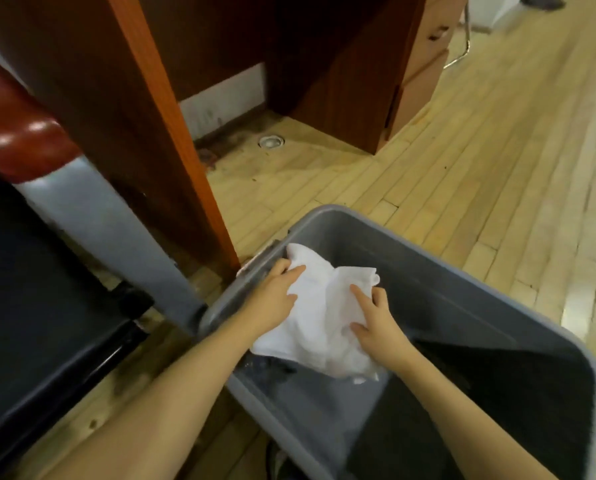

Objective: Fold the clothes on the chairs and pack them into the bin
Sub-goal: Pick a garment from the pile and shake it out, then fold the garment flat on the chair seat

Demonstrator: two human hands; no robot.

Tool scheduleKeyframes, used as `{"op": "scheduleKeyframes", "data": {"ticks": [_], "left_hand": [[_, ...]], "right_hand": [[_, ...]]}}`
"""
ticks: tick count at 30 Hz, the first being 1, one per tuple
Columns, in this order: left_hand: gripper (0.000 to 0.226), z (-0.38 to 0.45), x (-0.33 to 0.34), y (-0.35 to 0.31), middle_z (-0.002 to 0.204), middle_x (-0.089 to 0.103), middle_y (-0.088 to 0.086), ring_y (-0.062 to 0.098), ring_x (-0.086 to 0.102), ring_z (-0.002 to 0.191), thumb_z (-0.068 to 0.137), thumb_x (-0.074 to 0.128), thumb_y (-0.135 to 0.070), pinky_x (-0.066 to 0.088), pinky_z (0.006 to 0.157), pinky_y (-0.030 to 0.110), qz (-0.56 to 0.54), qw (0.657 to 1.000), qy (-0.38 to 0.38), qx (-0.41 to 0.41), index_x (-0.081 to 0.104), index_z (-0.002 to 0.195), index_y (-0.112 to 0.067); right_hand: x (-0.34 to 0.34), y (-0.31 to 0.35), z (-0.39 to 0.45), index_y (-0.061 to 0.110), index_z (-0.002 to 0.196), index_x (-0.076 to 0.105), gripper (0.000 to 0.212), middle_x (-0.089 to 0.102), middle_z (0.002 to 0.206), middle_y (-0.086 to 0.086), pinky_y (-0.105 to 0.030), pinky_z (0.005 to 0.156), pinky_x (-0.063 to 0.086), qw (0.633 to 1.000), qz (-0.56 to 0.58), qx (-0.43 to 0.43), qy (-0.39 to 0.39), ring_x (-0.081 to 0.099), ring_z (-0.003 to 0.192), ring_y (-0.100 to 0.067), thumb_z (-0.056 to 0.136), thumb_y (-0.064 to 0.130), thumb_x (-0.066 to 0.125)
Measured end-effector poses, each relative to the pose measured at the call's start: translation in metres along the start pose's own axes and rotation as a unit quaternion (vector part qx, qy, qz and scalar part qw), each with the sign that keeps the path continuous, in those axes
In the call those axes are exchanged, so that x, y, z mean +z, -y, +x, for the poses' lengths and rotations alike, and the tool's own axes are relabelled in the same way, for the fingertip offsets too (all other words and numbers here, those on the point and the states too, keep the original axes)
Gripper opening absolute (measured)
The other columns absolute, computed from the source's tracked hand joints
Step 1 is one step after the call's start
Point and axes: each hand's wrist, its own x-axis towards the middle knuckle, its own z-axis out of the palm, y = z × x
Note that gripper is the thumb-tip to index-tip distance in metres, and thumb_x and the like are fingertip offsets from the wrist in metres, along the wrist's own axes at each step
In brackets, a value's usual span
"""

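Observation:
A folded white garment (pixel 319 317) lies inside the grey plastic bin (pixel 462 271), against its left wall. My left hand (pixel 272 296) rests on the garment's left side with fingers stretched flat across the cloth. My right hand (pixel 376 317) is on the garment's right side, index finger and thumb spread on the cloth and the other fingers curled at its right edge. Dark clothing (pixel 480 382) lies deeper in the bin, partly under the white garment.
A black chair seat (pixel 40 306) with a red-and-grey armrest (pixel 23 147) stands at the left. A dark wooden desk panel (pixel 144 133) rises just behind the bin. A wooden drawer unit (pixel 417 74) stands at the back on the light plank floor (pixel 480 161).

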Motion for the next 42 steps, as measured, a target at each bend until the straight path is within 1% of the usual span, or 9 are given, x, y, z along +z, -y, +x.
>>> {"op": "scheduleKeyframes", "data": {"ticks": [2,5,9,12,15,27,33,37,42], "left_hand": [[0.057,0.021,0.024,0.009,0.157,0.007,-0.005,0.02,0.029,0.137,0.098,0.045,-0.013,0.035,0.108,0.039,0.011,0.999,0.045,-0.003,0.023,0.149,-0.026],[0.056,0.051,0.053,0.022,0.156,0.011,-0.002,0.024,0.028,0.137,0.099,0.043,-0.013,0.031,0.11,0.04,0.079,0.994,0.074,0.032,0.022,0.15,-0.025],[0.065,0.08,0.091,0.04,0.158,0.0,0.002,0.032,0.023,0.135,0.098,0.044,-0.025,0.024,0.112,0.041,0.213,0.967,0.128,0.055,0.006,0.152,-0.025],[0.062,0.082,0.109,0.043,0.159,-0.004,0.003,0.031,0.017,0.14,0.1,0.038,-0.031,0.018,0.114,0.041,0.285,0.945,0.14,0.076,0.005,0.151,-0.023],[0.058,0.077,0.109,0.038,0.159,0.004,0.005,0.028,0.019,0.14,0.101,0.036,-0.032,0.018,0.114,0.039,0.292,0.945,0.113,0.099,0.01,0.151,-0.02],[0.05,-0.008,-0.012,-0.03,0.157,0.018,0.001,0.02,0.021,0.141,0.101,0.036,-0.028,0.013,0.114,0.034,0.189,0.976,-0.049,0.098,0.024,0.148,-0.02],[0.047,-0.087,-0.088,-0.048,0.153,0.027,-0.003,0.015,0.027,0.138,0.1,0.036,-0.029,0.017,0.108,0.027,0.185,0.967,-0.142,0.104,0.03,0.146,-0.021],[0.043,-0.143,-0.137,-0.052,0.141,0.046,0.002,0.022,0.048,0.123,0.096,0.039,-0.031,0.033,0.099,0.032,0.168,0.954,-0.234,0.079,0.049,0.135,-0.016],[0.044,-0.231,-0.196,-0.031,0.146,0.039,-0.003,0.016,0.039,0.13,0.098,0.043,-0.029,0.027,0.105,0.03,0.162,0.937,-0.309,0.014,0.041,0.141,-0.019]], "right_hand": [[0.024,-0.02,0.007,0.022,0.153,0.004,0.071,0.013,0.149,0.001,-0.018,0.092,0.042,0.998,0.038,0.041,0.002,0.043,0.119,-0.021,0.098,0.015,0.048],[0.053,-0.041,0.022,0.018,0.15,0.019,0.065,0.018,0.149,-0.014,-0.035,0.103,0.035,0.996,0.039,0.078,-0.035,0.033,0.131,-0.035,0.094,0.007,0.05],[0.082,-0.074,0.047,0.016,0.152,0.0,0.073,0.004,0.153,-0.015,-0.046,0.108,0.033,0.982,-0.028,0.188,0.023,0.027,0.134,-0.041,0.096,0.014,0.048],[0.094,-0.09,0.055,0.026,0.152,-0.006,0.075,-0.013,0.158,-0.01,-0.053,0.114,0.017,0.965,-0.078,0.233,0.086,0.005,0.144,-0.039,0.098,0.033,0.046],[0.095,-0.09,0.053,0.031,0.152,0.0,0.068,-0.007,0.16,-0.004,-0.051,0.116,0.008,0.97,-0.147,0.188,0.042,0.006,0.146,-0.032,0.099,0.042,0.04],[0.013,0.017,0.011,0.023,0.147,0.03,0.048,0.038,0.146,-0.003,-0.039,0.101,0.041,0.983,-0.123,0.013,-0.135,0.044,0.124,-0.026,0.101,0.036,0.038],[-0.034,0.095,-0.034,0.022,0.144,0.036,0.045,0.044,0.14,0.0,-0.037,0.095,0.042,0.973,-0.132,-0.074,-0.171,0.044,0.123,-0.024,0.101,0.035,0.036],[-0.049,0.152,-0.061,0.02,0.142,0.041,0.043,0.047,0.139,-0.001,-0.036,0.092,0.046,0.961,-0.15,-0.138,-0.184,0.045,0.124,-0.022,0.101,0.035,0.036],[-0.042,0.235,-0.092,0.021,0.133,0.052,0.036,0.057,0.127,0.001,-0.034,0.087,0.048,0.938,-0.129,-0.254,-0.197,0.055,0.111,-0.019,0.101,0.033,0.039]]}}
